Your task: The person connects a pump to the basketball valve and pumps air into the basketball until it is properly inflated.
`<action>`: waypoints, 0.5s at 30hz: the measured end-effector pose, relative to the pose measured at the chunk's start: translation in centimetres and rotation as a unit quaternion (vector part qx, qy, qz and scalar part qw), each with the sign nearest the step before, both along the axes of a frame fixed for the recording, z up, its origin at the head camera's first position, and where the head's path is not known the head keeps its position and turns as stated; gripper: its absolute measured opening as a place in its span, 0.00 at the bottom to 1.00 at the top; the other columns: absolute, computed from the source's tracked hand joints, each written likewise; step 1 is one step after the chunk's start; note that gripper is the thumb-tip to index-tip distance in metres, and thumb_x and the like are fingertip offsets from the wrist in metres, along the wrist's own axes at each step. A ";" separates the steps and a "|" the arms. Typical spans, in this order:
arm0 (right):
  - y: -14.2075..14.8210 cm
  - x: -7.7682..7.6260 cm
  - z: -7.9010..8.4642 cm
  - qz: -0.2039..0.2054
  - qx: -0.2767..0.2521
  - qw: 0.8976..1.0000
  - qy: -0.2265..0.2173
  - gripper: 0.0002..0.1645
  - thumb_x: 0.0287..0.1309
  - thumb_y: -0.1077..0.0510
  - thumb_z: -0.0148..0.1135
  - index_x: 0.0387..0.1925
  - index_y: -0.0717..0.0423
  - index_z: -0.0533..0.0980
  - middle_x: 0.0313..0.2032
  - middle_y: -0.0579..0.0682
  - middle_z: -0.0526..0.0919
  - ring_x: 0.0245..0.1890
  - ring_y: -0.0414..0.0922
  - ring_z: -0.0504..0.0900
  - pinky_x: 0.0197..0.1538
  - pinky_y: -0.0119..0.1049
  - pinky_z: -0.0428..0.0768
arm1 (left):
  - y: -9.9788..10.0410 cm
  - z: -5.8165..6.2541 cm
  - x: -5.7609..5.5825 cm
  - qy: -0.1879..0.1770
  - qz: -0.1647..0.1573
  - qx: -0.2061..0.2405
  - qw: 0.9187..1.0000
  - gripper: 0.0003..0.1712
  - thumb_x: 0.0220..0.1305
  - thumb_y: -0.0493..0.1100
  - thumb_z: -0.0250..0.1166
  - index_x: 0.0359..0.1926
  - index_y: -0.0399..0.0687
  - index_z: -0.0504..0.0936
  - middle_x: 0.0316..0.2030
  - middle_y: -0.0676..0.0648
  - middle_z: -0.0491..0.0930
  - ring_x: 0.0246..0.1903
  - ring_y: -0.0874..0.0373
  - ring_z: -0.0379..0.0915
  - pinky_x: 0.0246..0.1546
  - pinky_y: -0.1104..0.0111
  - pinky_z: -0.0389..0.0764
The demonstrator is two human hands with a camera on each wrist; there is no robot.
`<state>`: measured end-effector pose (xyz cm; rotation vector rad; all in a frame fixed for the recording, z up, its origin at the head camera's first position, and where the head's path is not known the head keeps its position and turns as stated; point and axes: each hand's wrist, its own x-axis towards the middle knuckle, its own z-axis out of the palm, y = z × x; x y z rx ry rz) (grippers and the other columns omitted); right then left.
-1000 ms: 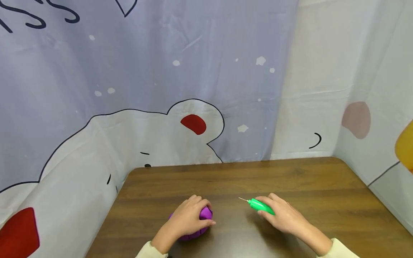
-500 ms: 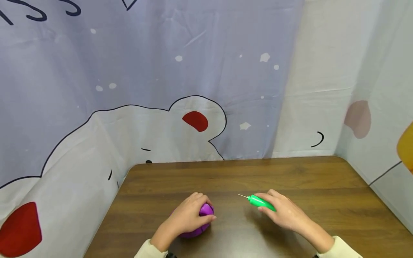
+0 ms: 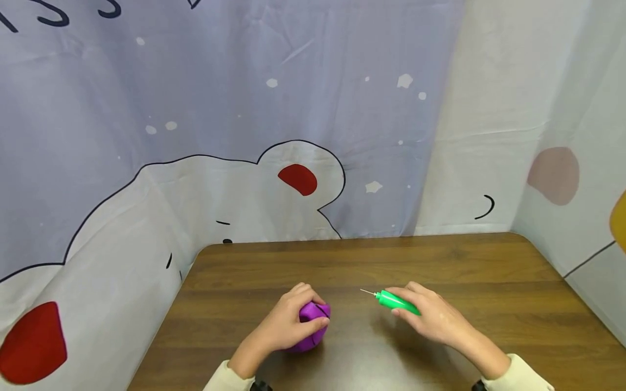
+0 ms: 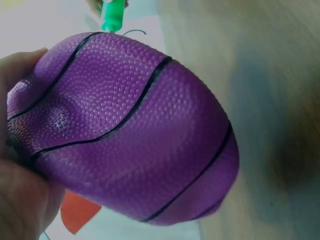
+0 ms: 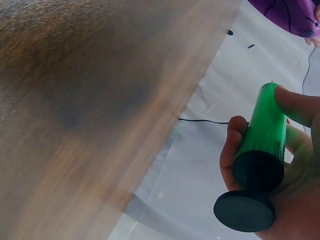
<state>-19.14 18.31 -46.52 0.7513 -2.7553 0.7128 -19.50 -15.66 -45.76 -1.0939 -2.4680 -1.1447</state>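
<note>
My left hand [image 3: 283, 325] grips a purple rubber ball [image 3: 311, 341] with black seam lines, thumb on the near side. Up close in the left wrist view, the ball [image 4: 145, 120] has pebbled skin and looks soft, with dents and folds. My right hand [image 3: 437, 317] holds a green hand pump [image 3: 398, 302] between thumb and fingers. A thin needle [image 3: 368, 292] on the pump's tip points left toward the ball, with a gap between them. From the right wrist, the pump's black end cap and round black handle [image 5: 245, 211] show. Fingers behind the ball are partly hidden.
Both hands are over a brown wood-grain table [image 3: 391, 260] with rounded far corners. Behind and beside it hangs a printed cloth [image 3: 235, 108] with cartoon shapes. Black wrist straps show at the sleeves.
My left hand has shifted slightly right and away from me, tilting the ball so its folded side shows more. The right hand with the pump stays nearly in place. The head view has dipped slightly.
</note>
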 end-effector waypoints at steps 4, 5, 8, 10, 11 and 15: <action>-0.1 0.1 0.4 0.006 -0.007 1.000 0.002 0.26 0.61 0.50 0.70 0.61 0.39 0.79 0.38 0.31 0.74 0.32 0.30 0.73 0.32 0.28 0.73 | 0.0 0.0 -0.1 0.040 -0.028 0.063 0.997 0.10 0.57 0.41 0.75 0.40 0.50 0.85 0.33 0.55 0.82 0.38 0.63 0.75 0.34 0.73 0.82; -0.1 0.2 0.5 0.008 -0.009 1.000 0.003 0.26 0.61 0.50 0.70 0.61 0.38 0.79 0.38 0.30 0.74 0.32 0.30 0.73 0.32 0.28 0.73 | 0.1 0.1 0.0 0.048 -0.033 0.077 0.995 0.10 0.56 0.40 0.76 0.40 0.49 0.86 0.32 0.54 0.82 0.37 0.62 0.75 0.34 0.73 0.81; -0.2 0.4 1.0 0.017 -0.020 1.000 0.013 0.26 0.62 0.50 0.70 0.62 0.38 0.78 0.39 0.30 0.74 0.33 0.29 0.72 0.32 0.28 0.73 | 0.1 0.4 0.0 0.069 -0.053 0.121 0.989 0.11 0.53 0.37 0.78 0.39 0.46 0.88 0.31 0.51 0.82 0.37 0.57 0.76 0.37 0.71 0.82; -0.3 0.6 1.3 0.023 -0.028 0.999 0.022 0.26 0.62 0.49 0.70 0.62 0.38 0.78 0.40 0.29 0.74 0.33 0.28 0.71 0.32 0.27 0.73 | 0.2 0.5 0.0 0.071 -0.064 0.142 0.985 0.12 0.51 0.34 0.78 0.38 0.45 0.88 0.34 0.48 0.83 0.40 0.53 0.79 0.43 0.70 0.83; -0.3 0.7 1.5 0.025 -0.031 0.999 0.026 0.26 0.62 0.50 0.70 0.62 0.39 0.78 0.40 0.29 0.74 0.33 0.28 0.71 0.32 0.27 0.73 | 0.2 0.6 0.1 0.066 -0.067 0.150 0.984 0.11 0.51 0.33 0.77 0.37 0.45 0.88 0.36 0.46 0.84 0.42 0.51 0.80 0.45 0.69 0.83; -0.5 1.1 2.1 0.035 -0.040 0.998 0.035 0.27 0.62 0.50 0.70 0.63 0.38 0.77 0.40 0.29 0.74 0.33 0.28 0.71 0.32 0.27 0.73 | 0.3 0.7 0.4 0.007 -0.058 0.156 0.986 0.08 0.60 0.32 0.71 0.38 0.46 0.84 0.50 0.41 0.86 0.50 0.50 0.84 0.48 0.68 0.86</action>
